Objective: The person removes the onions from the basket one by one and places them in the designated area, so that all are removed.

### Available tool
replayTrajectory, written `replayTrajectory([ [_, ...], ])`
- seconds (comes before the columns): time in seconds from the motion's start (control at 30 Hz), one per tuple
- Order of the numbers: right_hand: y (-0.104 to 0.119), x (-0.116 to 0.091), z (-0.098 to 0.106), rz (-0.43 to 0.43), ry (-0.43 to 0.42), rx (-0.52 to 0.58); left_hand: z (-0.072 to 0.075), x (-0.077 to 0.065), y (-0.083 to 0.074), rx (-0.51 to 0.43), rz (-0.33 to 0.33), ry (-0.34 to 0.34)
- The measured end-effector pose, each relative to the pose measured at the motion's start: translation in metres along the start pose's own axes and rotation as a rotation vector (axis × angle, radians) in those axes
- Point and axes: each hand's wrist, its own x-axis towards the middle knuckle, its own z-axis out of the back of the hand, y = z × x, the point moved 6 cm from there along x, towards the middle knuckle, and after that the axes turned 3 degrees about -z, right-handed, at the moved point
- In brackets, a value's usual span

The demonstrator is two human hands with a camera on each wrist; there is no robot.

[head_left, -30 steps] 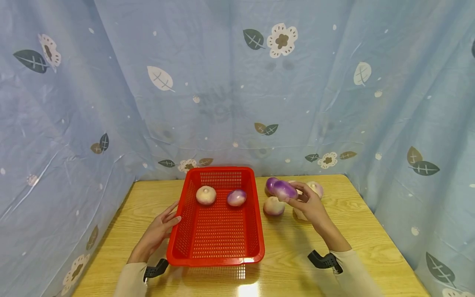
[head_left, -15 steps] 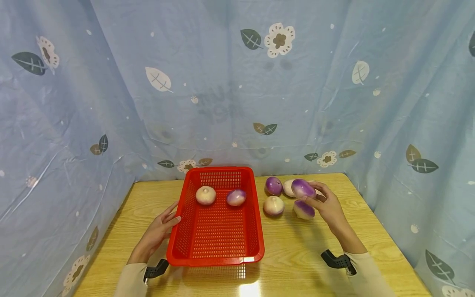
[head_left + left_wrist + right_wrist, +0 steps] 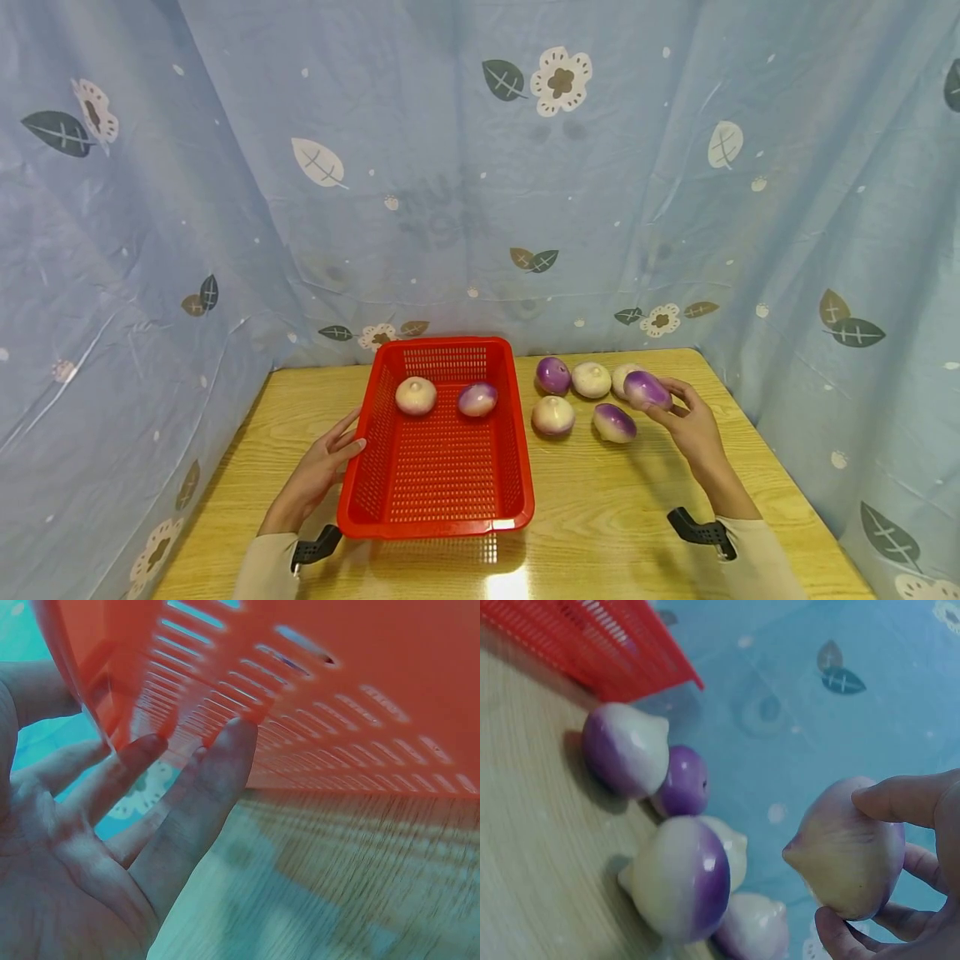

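Observation:
My left hand [image 3: 318, 467] grips the left side of a red plastic basket [image 3: 437, 528], thumb at the rim and fingers against the outer slotted wall [image 3: 300, 667]. In the basket lie a pale turnip [image 3: 416, 396] and a purple-and-white turnip [image 3: 477, 400]. My right hand [image 3: 693, 425] holds another purple-and-white turnip [image 3: 847, 851] between thumb and fingers, raised above the table. Near it on the table sit a purple turnip [image 3: 553, 376], two pale ones at the back, a pale one [image 3: 553, 416] in front, and a purple-topped one [image 3: 614, 423].
The wooden table [image 3: 600, 517] meets a blue patterned curtain [image 3: 420, 208] at its back and sides. A black wrist strap [image 3: 701, 531] sits on the right sleeve, another [image 3: 317, 546] on the left one.
My right hand has carried the held turnip to the right, uncovering the turnips behind and below it. The left hand, the basket and its two turnips stay put.

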Motion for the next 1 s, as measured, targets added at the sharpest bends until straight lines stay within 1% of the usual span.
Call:
replayTrajectory([
  [0.17, -0.009, 0.000, 0.004, -0.027, -0.009, -0.017, 0.000, 0.000, 0.001, 0.008, 0.007, -0.008],
  [0.33, -0.021, 0.002, 0.008, -0.052, -0.027, -0.077, -0.001, -0.001, 0.000, 0.010, 0.009, -0.010],
  [0.43, -0.028, 0.004, 0.010, -0.062, -0.029, -0.087, -0.001, -0.001, 0.000, 0.007, 0.009, -0.005],
  [0.6, -0.036, 0.006, 0.011, -0.069, -0.010, -0.072, -0.001, -0.001, -0.001, 0.006, 0.005, -0.002],
  [0.8, -0.045, 0.010, 0.012, -0.068, -0.005, -0.097, -0.001, 0.000, -0.001, 0.002, 0.007, -0.004],
  [1.0, -0.054, 0.014, 0.008, -0.103, 0.023, -0.128, 0.001, 0.001, 0.001, 0.004, 0.010, -0.013],
])
